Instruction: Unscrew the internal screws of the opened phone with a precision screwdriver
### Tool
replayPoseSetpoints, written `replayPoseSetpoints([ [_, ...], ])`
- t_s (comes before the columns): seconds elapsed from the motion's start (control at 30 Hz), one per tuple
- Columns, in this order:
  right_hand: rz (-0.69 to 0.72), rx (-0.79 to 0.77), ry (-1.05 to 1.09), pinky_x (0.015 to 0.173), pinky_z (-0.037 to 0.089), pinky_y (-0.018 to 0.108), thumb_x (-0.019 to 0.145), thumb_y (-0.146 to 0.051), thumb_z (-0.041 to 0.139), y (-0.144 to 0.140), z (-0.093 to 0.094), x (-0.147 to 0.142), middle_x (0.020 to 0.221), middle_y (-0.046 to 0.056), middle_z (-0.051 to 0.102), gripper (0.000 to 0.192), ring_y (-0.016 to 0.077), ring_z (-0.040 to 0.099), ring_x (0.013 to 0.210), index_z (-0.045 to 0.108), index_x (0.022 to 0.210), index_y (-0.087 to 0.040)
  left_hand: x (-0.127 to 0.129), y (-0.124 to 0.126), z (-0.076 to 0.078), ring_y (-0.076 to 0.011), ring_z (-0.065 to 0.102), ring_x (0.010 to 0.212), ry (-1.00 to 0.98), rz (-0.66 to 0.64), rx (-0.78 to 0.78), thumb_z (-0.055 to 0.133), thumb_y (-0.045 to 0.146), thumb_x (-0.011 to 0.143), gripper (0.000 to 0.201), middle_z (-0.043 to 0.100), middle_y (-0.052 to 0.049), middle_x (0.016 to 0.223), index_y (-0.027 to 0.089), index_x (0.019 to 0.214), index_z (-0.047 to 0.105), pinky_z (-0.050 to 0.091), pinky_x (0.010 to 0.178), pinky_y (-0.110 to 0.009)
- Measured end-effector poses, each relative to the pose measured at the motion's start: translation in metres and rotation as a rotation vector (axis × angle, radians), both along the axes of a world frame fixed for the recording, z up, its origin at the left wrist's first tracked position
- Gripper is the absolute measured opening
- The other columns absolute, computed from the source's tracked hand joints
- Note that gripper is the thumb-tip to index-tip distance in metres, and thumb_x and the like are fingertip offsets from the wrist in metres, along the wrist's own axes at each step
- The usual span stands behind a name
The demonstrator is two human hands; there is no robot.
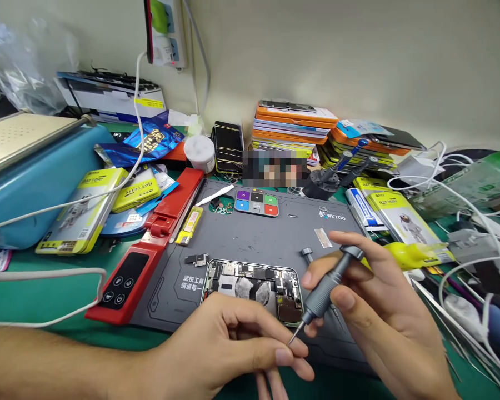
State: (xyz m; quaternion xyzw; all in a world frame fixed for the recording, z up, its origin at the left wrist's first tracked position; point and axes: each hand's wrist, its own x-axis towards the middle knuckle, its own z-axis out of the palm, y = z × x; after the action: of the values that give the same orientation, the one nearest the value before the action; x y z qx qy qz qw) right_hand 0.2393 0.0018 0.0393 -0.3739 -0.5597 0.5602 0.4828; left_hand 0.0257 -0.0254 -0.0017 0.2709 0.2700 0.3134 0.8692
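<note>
While the opened phone (254, 286) lies on the grey mat (250, 233), a grey screwdriver (327, 283) is gripped by the right hand (379, 311), its tip steadied by the pinched left hand (233, 350) fingertips.

This is a phone repair bench — a cramped workshop corner against a plain wall. A grey repair mat (250, 233) covers the green table (37, 300), with an opened phone (254, 289) on it, its boards bare. Stacks of boxed phone parts (294, 130) and yellow battery packs (89, 203) crowd the edges — white cables (462, 200) trail everywhere.
</note>
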Motion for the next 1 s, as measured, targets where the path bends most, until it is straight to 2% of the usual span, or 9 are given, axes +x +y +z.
replayPoseSetpoints([
  [0.67,0.041,-0.083,0.023,0.059,0.071,0.027,0.104,-0.033,0.069,0.002,0.001,-0.002,0.095,-0.001,0.078,0.036,0.0143,0.077,0.062,0.060,0.138,-0.037,-0.003,-0.001,-0.002,-0.0125,0.078,0.066,0.036,-0.024,0.021,0.091,0.034,0.088,0.022,0.087,-0.015,0.101,0.015,0.099,0.089,0.061,0.063,-0.019],
  [0.77,0.050,-0.130,0.083,0.054,0.069,0.024,0.105,-0.033,0.068,0.006,0.002,-0.001,0.095,-0.002,0.077,0.034,0.0130,0.075,0.059,0.062,0.138,-0.037,-0.004,0.001,0.001,-0.0130,0.079,0.069,0.063,-0.062,0.045,0.089,0.030,0.089,0.026,0.087,-0.015,0.110,0.019,0.112,0.089,0.060,0.065,-0.019],
  [0.87,0.010,-0.129,0.112,0.047,0.066,0.023,0.104,-0.033,0.068,0.010,0.005,0.003,0.094,-0.001,0.076,0.036,0.0134,0.072,0.056,0.064,0.139,-0.035,-0.004,0.001,0.001,-0.0131,0.079,0.072,0.090,-0.091,0.078,0.087,0.029,0.089,0.039,0.085,-0.015,0.119,0.023,0.128,0.084,0.060,0.068,-0.020],
  [1.0,-0.167,0.001,0.027,0.048,0.065,0.023,0.102,-0.031,0.069,0.011,0.006,0.005,0.087,0.001,0.077,0.037,0.0149,0.068,0.058,0.066,0.138,-0.033,-0.007,0.000,0.000,-0.0137,0.078,0.073,0.184,-0.139,0.239,0.077,0.045,0.101,0.036,0.087,-0.017,0.107,0.015,0.117,0.086,0.062,0.072,-0.022],
])
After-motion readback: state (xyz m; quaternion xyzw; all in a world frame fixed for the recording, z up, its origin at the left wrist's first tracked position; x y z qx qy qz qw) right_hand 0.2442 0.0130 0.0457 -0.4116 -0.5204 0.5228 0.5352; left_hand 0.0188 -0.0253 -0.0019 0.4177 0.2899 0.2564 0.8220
